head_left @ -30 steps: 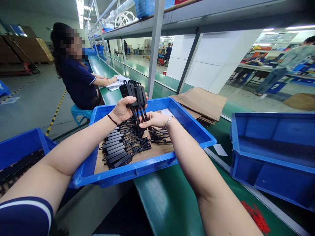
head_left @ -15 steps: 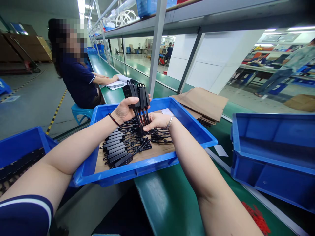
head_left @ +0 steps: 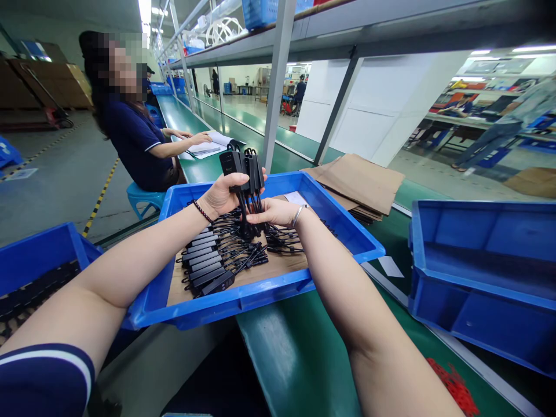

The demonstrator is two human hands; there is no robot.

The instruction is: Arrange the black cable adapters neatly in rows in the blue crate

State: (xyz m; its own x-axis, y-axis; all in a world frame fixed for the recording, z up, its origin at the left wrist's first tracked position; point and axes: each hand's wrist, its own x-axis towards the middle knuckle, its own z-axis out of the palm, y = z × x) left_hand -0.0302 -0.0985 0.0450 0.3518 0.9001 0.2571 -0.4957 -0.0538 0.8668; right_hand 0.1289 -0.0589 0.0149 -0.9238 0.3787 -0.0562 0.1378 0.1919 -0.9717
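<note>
Holding boxes (head_left: 230,162) upright over the tray (head_left: 238,302) in closed left fingers (head_left: 237,180), gripping their cables (head_left: 256,202) in closed right fingers (head_left: 257,218), with a row (head_left: 204,260) already laid at left and, apparently, more half-hidden at right.

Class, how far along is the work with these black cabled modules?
Looks done: black rectangular cabled modules lie in a row on brown cardboard in a blue plastic tray.
In hand: the left hand grips a raised bunch, the right hand its black cables.
Probably left: laying that bunch down; further work is unclear.
</note>
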